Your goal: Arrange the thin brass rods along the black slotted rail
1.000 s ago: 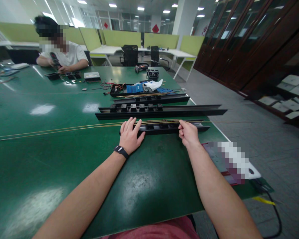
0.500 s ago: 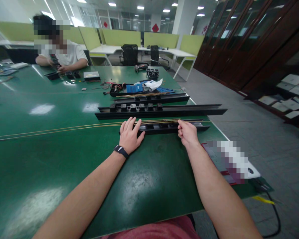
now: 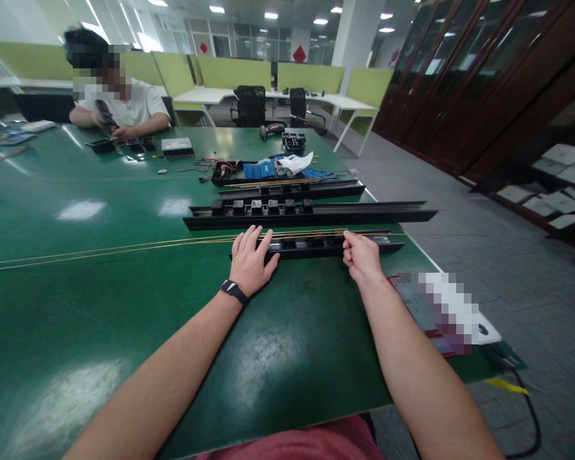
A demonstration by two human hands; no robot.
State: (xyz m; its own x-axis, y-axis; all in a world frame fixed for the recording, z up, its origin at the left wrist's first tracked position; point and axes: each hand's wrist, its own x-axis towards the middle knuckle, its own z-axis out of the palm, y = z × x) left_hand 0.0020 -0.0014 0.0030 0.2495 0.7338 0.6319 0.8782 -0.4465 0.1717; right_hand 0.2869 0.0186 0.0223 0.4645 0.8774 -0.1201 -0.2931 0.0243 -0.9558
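Note:
My left hand point(image 3: 250, 263) lies with its fingers spread over the left end of a short black channel rail point(image 3: 311, 252) and across several thin golden rods point(image 3: 182, 242). The rods run along the top of this rail and stretch far left over the table. At the rail's right part, my right hand point(image 3: 363, 255) is closed in a pinch on the rods. Dark blocks sit inside the rail, partly hidden by the rods. Just behind lies a longer black channel rail point(image 3: 354, 217) with several dark blocks point(image 3: 273, 206) in its left half.
Farther back are another black rail point(image 3: 335, 190) and a black tray point(image 3: 232, 174) with blue and white pieces. A power drill point(image 3: 271, 131) stands at the far edge. Across the green table point(image 3: 100, 306) a person point(image 3: 141, 105) handles parts. A flat board point(image 3: 414, 306) lies right.
Almost nothing differs. Both hands keep their places, and the view has shifted very slightly.

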